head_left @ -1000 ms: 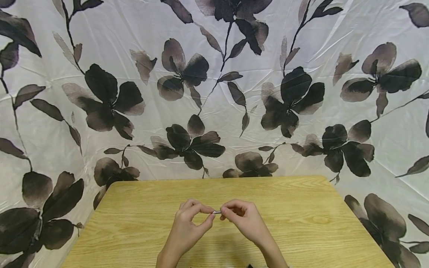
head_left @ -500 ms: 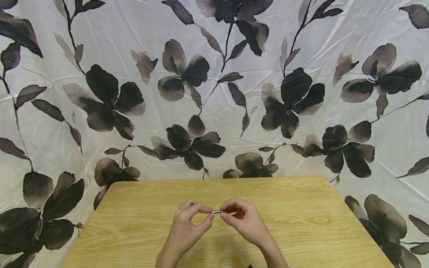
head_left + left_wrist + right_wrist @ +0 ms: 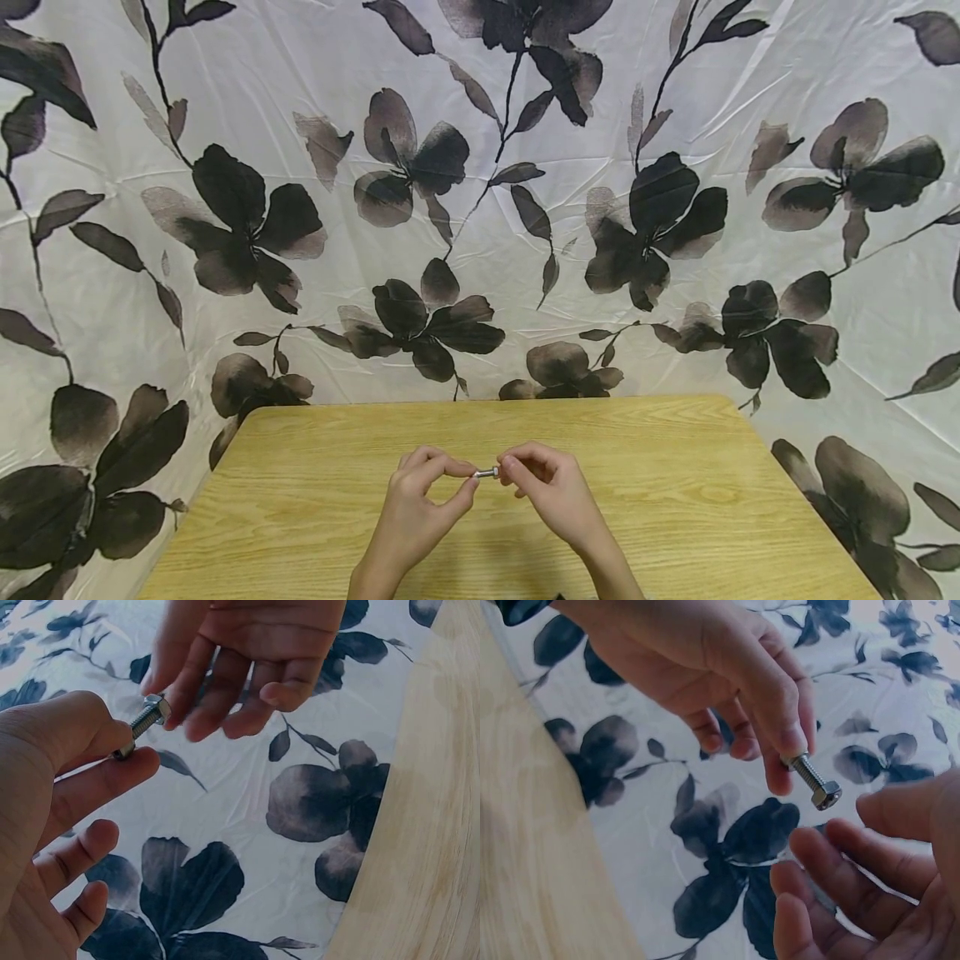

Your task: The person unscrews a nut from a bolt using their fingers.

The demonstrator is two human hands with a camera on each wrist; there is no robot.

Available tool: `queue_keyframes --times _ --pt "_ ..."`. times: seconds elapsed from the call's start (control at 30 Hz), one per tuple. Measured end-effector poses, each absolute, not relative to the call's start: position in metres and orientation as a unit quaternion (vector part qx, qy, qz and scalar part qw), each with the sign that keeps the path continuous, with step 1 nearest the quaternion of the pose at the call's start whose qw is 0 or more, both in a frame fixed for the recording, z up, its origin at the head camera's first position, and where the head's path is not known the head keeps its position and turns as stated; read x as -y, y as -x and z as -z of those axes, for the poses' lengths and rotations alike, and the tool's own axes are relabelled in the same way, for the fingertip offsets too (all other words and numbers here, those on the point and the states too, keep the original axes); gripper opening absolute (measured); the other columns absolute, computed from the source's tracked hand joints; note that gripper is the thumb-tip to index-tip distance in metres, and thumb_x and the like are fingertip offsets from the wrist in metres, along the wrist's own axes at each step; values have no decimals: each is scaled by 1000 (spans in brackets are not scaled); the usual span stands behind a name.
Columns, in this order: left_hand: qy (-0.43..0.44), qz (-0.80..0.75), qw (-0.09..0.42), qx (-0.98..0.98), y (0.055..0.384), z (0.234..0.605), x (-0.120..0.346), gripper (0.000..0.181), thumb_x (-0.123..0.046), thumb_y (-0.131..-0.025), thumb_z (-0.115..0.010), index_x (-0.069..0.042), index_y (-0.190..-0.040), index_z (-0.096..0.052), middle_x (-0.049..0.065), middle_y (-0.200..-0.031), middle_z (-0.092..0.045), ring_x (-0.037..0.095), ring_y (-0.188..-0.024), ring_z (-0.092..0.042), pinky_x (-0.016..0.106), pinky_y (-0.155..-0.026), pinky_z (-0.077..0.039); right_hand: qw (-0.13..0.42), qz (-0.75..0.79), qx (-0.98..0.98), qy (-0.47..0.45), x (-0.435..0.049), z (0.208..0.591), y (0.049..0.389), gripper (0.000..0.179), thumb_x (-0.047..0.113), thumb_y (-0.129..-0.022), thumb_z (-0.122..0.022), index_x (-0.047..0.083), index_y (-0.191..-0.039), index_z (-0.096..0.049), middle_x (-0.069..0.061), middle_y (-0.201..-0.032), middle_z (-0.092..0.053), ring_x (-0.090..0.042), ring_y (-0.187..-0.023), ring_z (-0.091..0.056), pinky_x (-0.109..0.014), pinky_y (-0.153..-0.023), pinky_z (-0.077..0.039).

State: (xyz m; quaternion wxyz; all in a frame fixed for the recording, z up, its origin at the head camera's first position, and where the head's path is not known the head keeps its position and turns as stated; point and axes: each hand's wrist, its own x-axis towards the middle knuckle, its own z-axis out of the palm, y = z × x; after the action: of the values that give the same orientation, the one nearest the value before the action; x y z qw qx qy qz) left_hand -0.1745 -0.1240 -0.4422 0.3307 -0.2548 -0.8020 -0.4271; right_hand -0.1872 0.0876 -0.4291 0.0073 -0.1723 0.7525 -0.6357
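A small silver bolt [image 3: 486, 473] is held level between the two hands, above the table. My left hand [image 3: 420, 500] pinches its left end between thumb and forefinger, and the fingertips partly hide that end. The threaded shank [image 3: 144, 720] shows bare in the left wrist view. At the bolt's right end is a hexagonal piece [image 3: 826, 796], wider than the shank. My right hand [image 3: 551, 492] is just beyond that end, its thumb [image 3: 885, 810] and fingers loosely bent and parted, with a narrow gap to the hexagonal piece in the right wrist view.
A light wood-grain table [image 3: 300, 467] with rounded far corners lies under the hands. White cloth with dark flowers [image 3: 480, 208] hangs behind and along both sides. A small dark object [image 3: 559, 596] peeks in at the bottom edge.
The right fingers held the bolt's right end, then parted and drew slightly right, uncovering the hexagonal piece. The left hand keeps its pinch and has hardly moved.
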Motion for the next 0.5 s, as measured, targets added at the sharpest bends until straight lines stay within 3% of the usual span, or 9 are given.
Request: queue_keyframes --times 0.23,0.5 --pt "260 430 333 798 175 442 123 30 -1 -76 -87 -26 -90 -78 -14 -92 -70 7 -85 -56 30 -74 -45 29 623 -765 160 -88 429 189 28 29 -103 -64 4 -99 -77 -14 -89 -74 -14 -80 -68 -28 -69 -57" --pt "258 428 328 801 174 443 123 30 -1 -76 -87 -26 -90 -77 -14 -92 -70 7 -85 -57 31 -75 -45 42 610 -766 197 -91 428 188 26 27 -103 -64 4 -106 -76 -16 -93 -75 -14 -79 -68 -32 -71 -57"
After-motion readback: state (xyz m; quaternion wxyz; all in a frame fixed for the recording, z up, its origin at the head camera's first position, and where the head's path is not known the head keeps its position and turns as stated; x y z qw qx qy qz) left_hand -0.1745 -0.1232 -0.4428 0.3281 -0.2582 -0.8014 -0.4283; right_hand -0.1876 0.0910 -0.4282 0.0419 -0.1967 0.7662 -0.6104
